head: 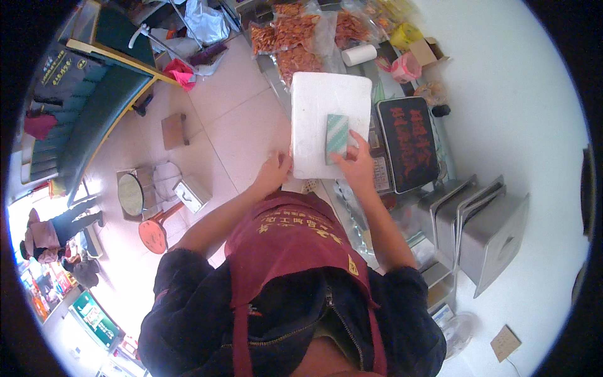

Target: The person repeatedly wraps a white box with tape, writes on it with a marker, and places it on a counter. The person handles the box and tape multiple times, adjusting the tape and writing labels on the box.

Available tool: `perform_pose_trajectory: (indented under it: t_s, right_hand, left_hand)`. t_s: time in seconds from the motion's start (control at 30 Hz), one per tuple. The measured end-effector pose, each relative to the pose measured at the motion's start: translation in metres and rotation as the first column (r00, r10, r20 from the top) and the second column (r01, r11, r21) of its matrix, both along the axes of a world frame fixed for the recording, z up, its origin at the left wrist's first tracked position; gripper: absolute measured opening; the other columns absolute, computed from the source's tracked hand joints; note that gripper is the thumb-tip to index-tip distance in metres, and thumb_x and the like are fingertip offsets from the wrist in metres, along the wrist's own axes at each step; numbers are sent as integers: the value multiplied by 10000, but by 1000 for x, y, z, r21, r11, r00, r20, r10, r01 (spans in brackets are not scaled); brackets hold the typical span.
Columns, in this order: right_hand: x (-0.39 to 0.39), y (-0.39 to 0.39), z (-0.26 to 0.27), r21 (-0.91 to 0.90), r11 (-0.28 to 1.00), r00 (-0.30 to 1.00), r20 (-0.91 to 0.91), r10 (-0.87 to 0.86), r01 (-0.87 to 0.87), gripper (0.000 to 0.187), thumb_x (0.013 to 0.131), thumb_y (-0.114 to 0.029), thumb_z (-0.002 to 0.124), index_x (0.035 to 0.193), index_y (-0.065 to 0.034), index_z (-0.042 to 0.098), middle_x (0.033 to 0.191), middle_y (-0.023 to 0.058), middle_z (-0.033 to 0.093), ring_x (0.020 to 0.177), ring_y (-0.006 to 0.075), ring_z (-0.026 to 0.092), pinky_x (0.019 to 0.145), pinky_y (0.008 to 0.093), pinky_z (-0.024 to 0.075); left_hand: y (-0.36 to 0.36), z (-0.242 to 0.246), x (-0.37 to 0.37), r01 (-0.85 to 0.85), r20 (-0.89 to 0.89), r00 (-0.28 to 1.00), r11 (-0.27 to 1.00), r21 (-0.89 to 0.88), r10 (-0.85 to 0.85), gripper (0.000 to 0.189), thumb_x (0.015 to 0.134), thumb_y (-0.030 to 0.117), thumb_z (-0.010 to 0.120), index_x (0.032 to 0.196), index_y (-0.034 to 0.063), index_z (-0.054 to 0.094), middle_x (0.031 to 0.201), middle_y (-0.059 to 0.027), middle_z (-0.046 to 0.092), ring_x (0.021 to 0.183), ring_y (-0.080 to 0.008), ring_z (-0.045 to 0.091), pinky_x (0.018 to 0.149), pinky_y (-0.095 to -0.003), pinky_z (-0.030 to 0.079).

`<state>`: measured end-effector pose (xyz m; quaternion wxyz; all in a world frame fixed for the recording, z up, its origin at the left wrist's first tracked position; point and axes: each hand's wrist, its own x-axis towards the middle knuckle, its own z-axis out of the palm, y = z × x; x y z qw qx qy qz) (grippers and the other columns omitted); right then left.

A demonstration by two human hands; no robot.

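Note:
A white foam box (308,122), seen from above, stands before me at the edge of the glass counter. On its top lies a flat green-and-white striped packet (336,136). My right hand (355,160) has its thumb on the lower end of this packet and its other fingers bent along the right edge. My left hand (274,170) is at the lower left side of the box, its fingertips partly hidden against that side. What the box contains cannot be seen.
Clear bags of reddish-brown food (297,35) and a white roll (359,55) lie beyond the box. A black sign (408,143) and steel pans (492,245) are to the right. A red stool (153,235) stands left; people (44,238) are farther off.

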<state>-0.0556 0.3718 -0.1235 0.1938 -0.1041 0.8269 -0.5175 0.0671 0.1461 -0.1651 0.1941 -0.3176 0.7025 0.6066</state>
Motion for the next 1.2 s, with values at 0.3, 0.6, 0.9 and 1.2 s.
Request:
perform_pose_trajectory:
  t_s: [0.3, 0.6, 0.9, 1.2]
  right_hand:
    - [-16, 22, 12, 320, 835, 767, -342, 543, -448, 313, 746, -155, 844, 1023, -66, 730, 1242, 108, 664, 1171, 313, 609, 1051, 434, 481]
    - [-47, 23, 14, 547, 696, 177, -713, 679, -466, 127, 786, -134, 712, 905, -92, 721, 1130, 58, 700, 1264, 262, 608, 1136, 515, 443]
    - [-7, 23, 31, 123, 861, 809, -299, 507, -494, 196, 961, -204, 698, 1044, -26, 715, 1070, 129, 729, 1059, 300, 716, 942, 381, 561]
    - [10, 34, 28, -170, 802, 819, -149, 554, -573, 267, 1004, -209, 674, 1218, -59, 729, 1127, 94, 757, 1034, 227, 724, 933, 349, 549]
  left_hand:
    - [21, 48, -23, 274, -340, 466, 498, -823, -817, 998, 727, 324, 892, 1506, -50, 393, 1609, -220, 378, 1542, -381, 312, 1278, -490, 278]
    - [34, 15, -23, 123, -409, 483, 522, -844, -775, 1020, 665, 295, 925, 1470, -45, 399, 1618, -225, 380, 1542, -386, 327, 1285, -512, 271]
    - [35, 1, -23, 3, -499, 488, 572, -820, -717, 972, 571, 338, 954, 1340, -43, 498, 1603, -198, 410, 1522, -385, 359, 1276, -502, 301]
    - [37, 10, -24, 27, -426, 531, 517, -856, -733, 1024, 557, 326, 962, 1380, -43, 476, 1606, -192, 406, 1515, -366, 374, 1275, -501, 303]
